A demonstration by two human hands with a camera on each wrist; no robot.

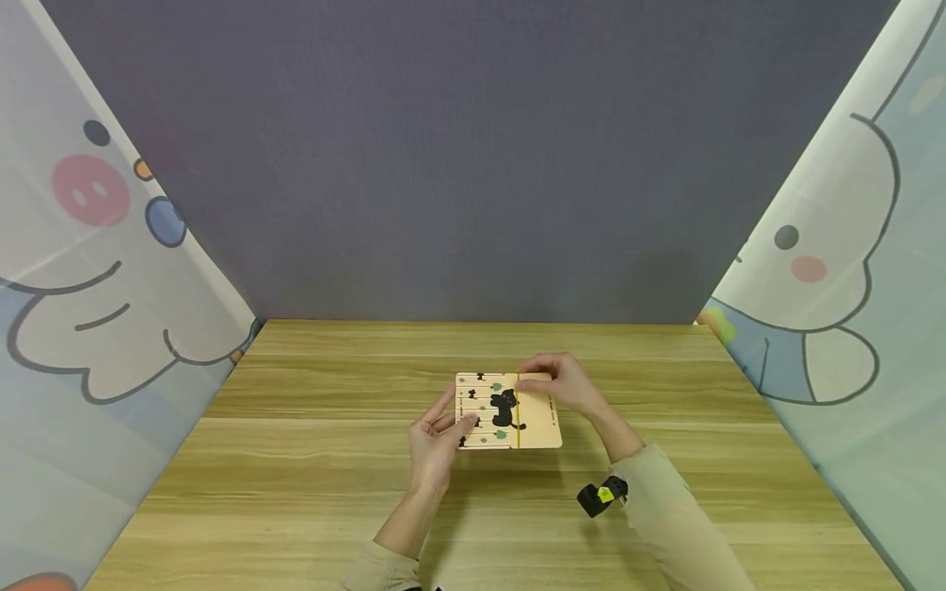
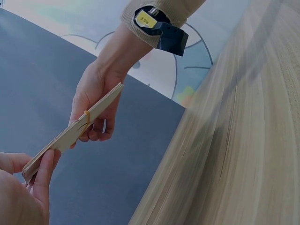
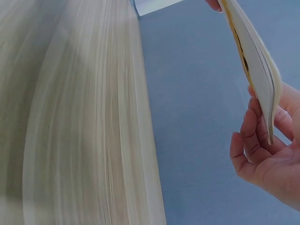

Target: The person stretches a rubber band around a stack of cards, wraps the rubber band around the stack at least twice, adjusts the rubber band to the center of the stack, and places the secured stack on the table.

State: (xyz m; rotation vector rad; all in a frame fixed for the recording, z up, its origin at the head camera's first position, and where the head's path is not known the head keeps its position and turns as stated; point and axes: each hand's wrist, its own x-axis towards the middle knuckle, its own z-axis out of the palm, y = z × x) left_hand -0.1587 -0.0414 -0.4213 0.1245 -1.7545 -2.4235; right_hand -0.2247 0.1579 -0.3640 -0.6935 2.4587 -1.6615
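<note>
Notebook (image 1: 508,410) is hanging above the tabletop (image 1: 332,476), long axis running left-right; left hand (image 1: 434,443) is gripping its left end, right hand (image 1: 562,382) pinching its far edge by the band (image 1: 518,419).

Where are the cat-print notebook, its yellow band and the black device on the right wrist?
Cat-print notebook (image 1: 505,409), head view: the cat on its cover.
Yellow band (image 1: 518,415), head view: its middle stretch.
Black device (image 2: 172,40), left wrist view: its boxy end.
</note>
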